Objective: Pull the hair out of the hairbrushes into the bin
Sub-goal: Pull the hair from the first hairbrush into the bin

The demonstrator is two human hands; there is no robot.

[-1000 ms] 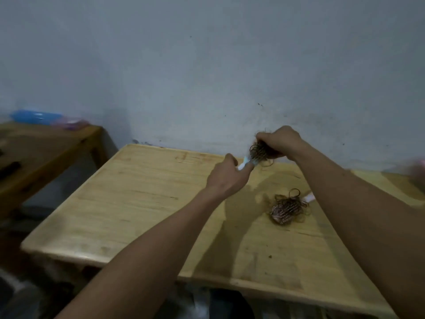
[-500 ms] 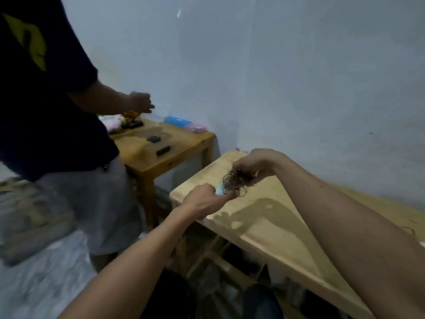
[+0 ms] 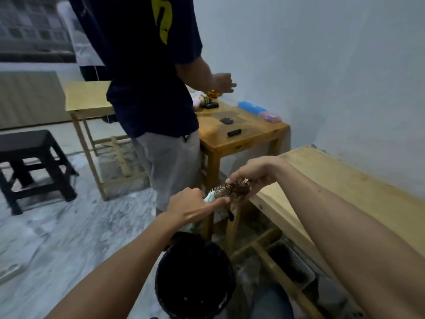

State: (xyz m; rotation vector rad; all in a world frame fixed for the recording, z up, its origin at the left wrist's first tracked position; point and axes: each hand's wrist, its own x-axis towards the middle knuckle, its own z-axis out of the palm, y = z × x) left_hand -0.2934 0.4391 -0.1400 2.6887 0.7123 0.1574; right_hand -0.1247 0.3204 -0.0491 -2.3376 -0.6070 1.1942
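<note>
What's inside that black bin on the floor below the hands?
The bin has a dark liner and looks black inside, with a few pale specks near the bottom. Whether hair already lies in it cannot be told; the left forearm covers part of its rim.

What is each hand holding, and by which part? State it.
The left hand holds the hairbrush by its handle end. The right hand pinches the clump of hair on the bristles, above the bin.

Brush point(image 3: 215, 195) — pale blue, bristles up, roughly level, held in the air off the table's corner, above and beyond the bin point(image 3: 194, 276). Hair point(image 3: 236, 189) — brown tangled clump on its far end. Bin is black, round, open-topped, on the floor.
</note>
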